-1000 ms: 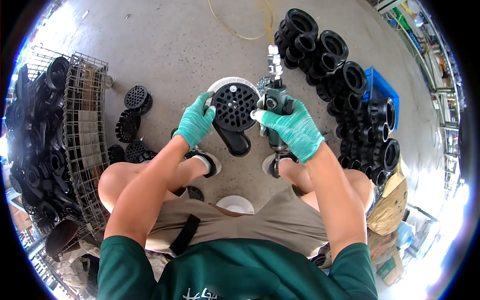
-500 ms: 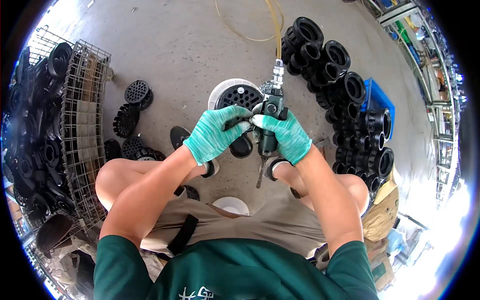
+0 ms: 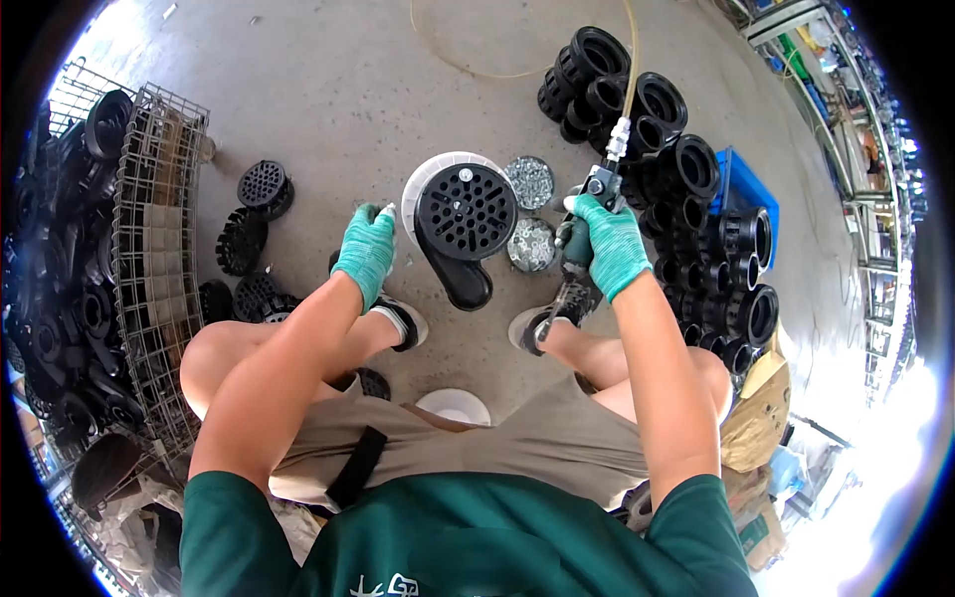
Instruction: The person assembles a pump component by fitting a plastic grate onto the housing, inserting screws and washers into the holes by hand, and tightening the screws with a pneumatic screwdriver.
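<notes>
A round black part [image 3: 466, 211] with many holes and a curved spout rests on a white round base [image 3: 412, 196] between my hands. My right hand [image 3: 612, 239], in a green glove, grips a dark air screwdriver [image 3: 597, 185] with a hose at its top, to the right of the part. Gloved in green too, my left hand [image 3: 366, 254] is just left of the part without touching it; its fingers point up and away, and it looks empty. Two round containers of small metal pieces, an upper one [image 3: 529, 182] and a lower one [image 3: 532, 245], lie between the part and the tool.
Stacked black ring fittings [image 3: 690, 167] stand at the right, by a blue crate [image 3: 744, 204]. A wire cage [image 3: 164, 269] of black parts is at the left, with perforated black discs [image 3: 263, 187] beside it. The yellowish hose [image 3: 633, 60] runs upward.
My hands have moved apart from over the black part. My right hand has carried the screwdriver to the right, uncovering the metal-piece containers; my left hand has moved left and opened.
</notes>
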`<state>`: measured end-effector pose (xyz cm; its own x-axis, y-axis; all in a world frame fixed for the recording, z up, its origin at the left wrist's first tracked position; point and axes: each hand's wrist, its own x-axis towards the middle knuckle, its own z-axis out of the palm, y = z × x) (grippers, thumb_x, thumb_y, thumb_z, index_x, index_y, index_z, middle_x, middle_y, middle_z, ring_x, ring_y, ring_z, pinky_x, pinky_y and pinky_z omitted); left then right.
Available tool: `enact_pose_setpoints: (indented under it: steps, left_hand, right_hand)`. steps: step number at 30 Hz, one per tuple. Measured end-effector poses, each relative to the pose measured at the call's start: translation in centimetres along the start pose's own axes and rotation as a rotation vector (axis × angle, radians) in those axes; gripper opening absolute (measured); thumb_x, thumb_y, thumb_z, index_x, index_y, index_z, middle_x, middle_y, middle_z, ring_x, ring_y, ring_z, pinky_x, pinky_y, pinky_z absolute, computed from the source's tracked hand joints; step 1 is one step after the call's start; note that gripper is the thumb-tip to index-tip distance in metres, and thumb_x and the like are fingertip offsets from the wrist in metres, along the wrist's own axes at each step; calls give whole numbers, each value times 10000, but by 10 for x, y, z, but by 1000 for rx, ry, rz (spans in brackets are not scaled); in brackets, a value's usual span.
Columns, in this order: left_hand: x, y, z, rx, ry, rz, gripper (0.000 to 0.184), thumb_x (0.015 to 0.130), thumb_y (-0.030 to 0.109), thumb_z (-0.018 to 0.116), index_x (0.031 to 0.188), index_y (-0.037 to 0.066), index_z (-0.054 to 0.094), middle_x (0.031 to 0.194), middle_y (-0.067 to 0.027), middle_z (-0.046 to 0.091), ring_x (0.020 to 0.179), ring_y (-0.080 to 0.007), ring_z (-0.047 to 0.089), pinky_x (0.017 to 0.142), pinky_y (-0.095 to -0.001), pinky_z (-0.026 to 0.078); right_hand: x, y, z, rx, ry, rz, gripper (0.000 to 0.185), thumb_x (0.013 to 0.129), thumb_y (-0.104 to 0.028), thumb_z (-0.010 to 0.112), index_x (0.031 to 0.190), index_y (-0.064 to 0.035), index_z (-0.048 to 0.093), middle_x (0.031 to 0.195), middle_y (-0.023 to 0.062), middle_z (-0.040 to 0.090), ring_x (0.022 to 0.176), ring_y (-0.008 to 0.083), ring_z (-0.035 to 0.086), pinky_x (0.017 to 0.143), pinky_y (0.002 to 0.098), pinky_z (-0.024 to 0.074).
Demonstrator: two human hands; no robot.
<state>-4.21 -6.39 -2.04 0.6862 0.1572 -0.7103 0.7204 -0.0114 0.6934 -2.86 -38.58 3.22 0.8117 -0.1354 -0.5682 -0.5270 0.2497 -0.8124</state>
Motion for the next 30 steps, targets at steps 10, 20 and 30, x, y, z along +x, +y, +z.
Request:
enact_pose_setpoints:
  steps: [10, 20, 30]
  left_hand:
    - [-11, -19, 30, -245, -249, -123, 205, 1104, 267, 466, 1278, 160, 452, 723, 16, 448, 532, -100, 370, 488, -282, 320]
    - [-11, -22, 44, -130, -155, -88, 212, 1084, 295, 483, 1248, 167, 444, 737, 7, 476, 542, -114, 402, 496, -313, 358]
    - [-3, -12, 39, -214, -185, -82, 140, 1089, 262, 459, 1209, 190, 462, 712, 15, 464, 513, -106, 379, 472, -294, 317]
  right_hand:
    - [-13, 56, 23, 0, -189, 137, 103, 918, -59, 713, 1000, -58, 652, 810, 56, 664, 613, 186, 651, 554, 335, 556]
    - [-28, 52, 41, -217, -102, 102, 130, 910, -50, 715, 1030, -58, 665, 808, 30, 661, 592, 145, 627, 548, 312, 551]
    - [-31, 53, 24, -207, -193, 105, 161, 894, -35, 726, 1045, -59, 676, 824, 31, 671, 613, 143, 647, 566, 315, 566]
